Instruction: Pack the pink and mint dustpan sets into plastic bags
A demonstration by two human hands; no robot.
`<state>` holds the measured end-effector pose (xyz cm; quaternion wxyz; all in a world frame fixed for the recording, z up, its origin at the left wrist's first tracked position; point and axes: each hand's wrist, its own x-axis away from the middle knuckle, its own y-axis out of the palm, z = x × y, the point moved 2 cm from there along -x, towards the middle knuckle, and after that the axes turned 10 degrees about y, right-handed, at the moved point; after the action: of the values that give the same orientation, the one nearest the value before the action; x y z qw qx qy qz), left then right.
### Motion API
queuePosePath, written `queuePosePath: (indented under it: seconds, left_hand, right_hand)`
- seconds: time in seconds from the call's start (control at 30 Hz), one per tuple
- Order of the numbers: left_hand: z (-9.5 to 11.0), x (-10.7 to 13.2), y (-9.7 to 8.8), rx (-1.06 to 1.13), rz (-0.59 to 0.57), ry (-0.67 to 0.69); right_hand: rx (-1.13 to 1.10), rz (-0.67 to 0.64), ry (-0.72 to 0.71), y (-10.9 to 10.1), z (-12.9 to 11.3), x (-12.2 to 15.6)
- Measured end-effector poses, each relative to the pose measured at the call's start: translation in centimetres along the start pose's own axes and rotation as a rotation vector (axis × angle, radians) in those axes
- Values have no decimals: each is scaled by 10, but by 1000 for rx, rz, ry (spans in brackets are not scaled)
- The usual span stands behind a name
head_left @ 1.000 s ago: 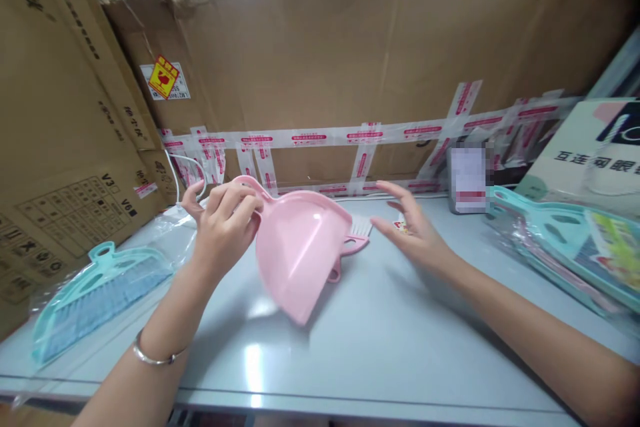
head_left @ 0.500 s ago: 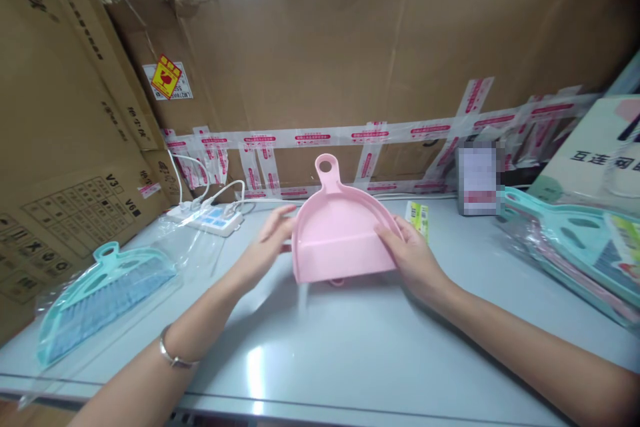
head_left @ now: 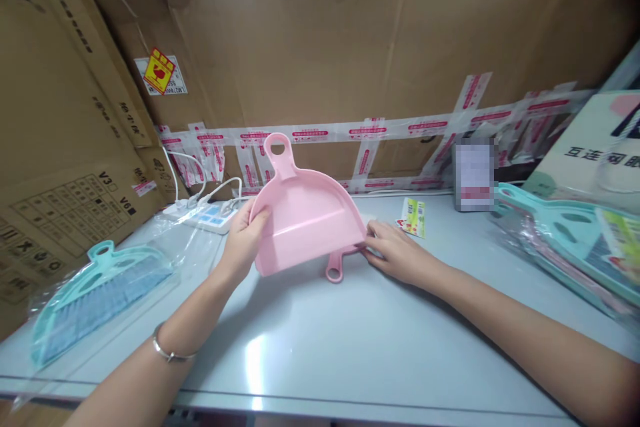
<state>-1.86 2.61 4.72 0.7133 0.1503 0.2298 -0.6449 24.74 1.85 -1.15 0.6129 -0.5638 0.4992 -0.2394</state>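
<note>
My left hand (head_left: 244, 239) grips the left edge of a pink dustpan (head_left: 305, 217), holding it tilted above the grey table (head_left: 350, 347) with its looped handle pointing up and away. Under the pan lies a pink hand brush; its ringed handle (head_left: 335, 269) pokes out toward me. My right hand (head_left: 395, 252) rests on the table at the pan's right corner, its fingers pinched on the brush where the pan hides most of it.
A teal brush set in a clear bag (head_left: 95, 293) lies at the left. More bagged teal sets (head_left: 575, 240) are stacked at the right beside a printed box (head_left: 595, 153). A white power strip (head_left: 205, 215) and a small label (head_left: 414, 217) lie behind. Cardboard walls (head_left: 350, 53) enclose the back and left.
The dustpan went from tipped sideways in my left hand to upright between both hands, then shifted left. My right hand left the pan's edge and dropped to the brush beneath it.
</note>
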Motion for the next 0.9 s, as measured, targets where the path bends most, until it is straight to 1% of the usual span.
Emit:
queuePosePath:
  seconds: [0.1,0.2,0.23,0.3,0.33,0.4,0.47,0.5,0.53,0.57,0.67,0.73,0.8,0.9]
  left_hand:
    - [1,-2,-2,-37,21,31]
    - [0,-6,-7,-68,66,75]
    - [0,-8,-10,-85,99,95]
    - [-2,-12,-16,-136,169,135]
    - [-3,-14,-19,-165,194,151]
    - [-5,-16,-21,-205,207,169]
    - [-7,-15,-17,-191,168,151]
    - [-9,-13,-13,-158,138,124]
    - [-11,-10,-8,-111,101,84]
    - [-12,-7,-2,-53,59,32]
    - [-15,5,17,110,-63,-148]
    - [-15,13,27,164,-123,-220]
    - [-13,20,34,183,-197,-239]
    - [-10,31,43,201,-368,-241]
  right_hand:
    - [162,-8,-49,-3,-4,-3]
    - [182,8,-113,-14,-4,-3]
    - [139,29,-127,-19,-3,-2]
    - [-32,97,-143,-32,2,2]
    - [-141,155,-127,-39,4,4]
    - [-356,316,-20,-52,8,8]
    - [-529,467,136,-61,8,12]
    - [-600,509,203,-62,5,14]
    - [-659,518,249,-62,1,14]
    - [-706,497,277,-60,-5,14]
    - [-763,364,313,-49,-24,12]
    - [-771,314,325,-43,-33,11]
    - [-766,333,350,-39,-37,11]
    - [-742,406,382,-39,-38,11]
